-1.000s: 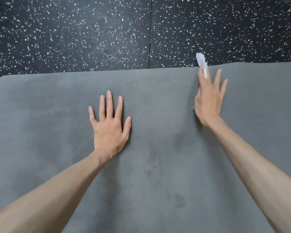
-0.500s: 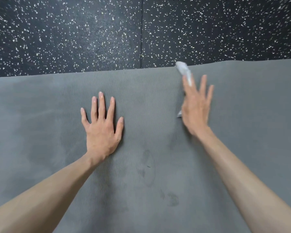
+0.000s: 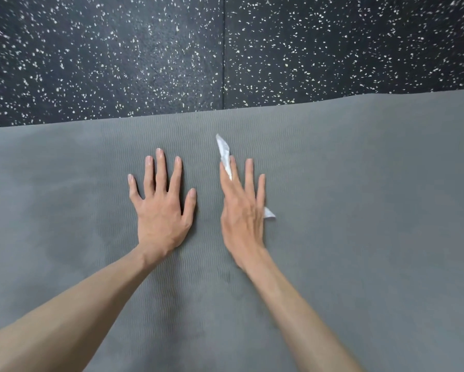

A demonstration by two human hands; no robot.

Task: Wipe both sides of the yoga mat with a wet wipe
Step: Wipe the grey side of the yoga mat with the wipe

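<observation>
The grey yoga mat (image 3: pixel 359 210) lies flat on the floor and fills the lower part of the view from 3 through 6 to 9 o'clock, its far edge running across just above the middle. On it, near the centre, the white wet wipe (image 3: pixel 223 151) sits under the right hand (image 3: pixel 243 210), one crumpled end sticking out past the fingertips toward 12 o'clock and a small corner showing at the hand's 3 o'clock side. That hand presses the wipe down with straight, slightly spread fingers. Just beside it at 9 o'clock, the left hand (image 3: pixel 162 210) rests palm-down on the mat, fingers splayed. Beyond the mat, toward 12 o'clock, is black speckled flooring (image 3: pixel 118 63) with a seam.
</observation>
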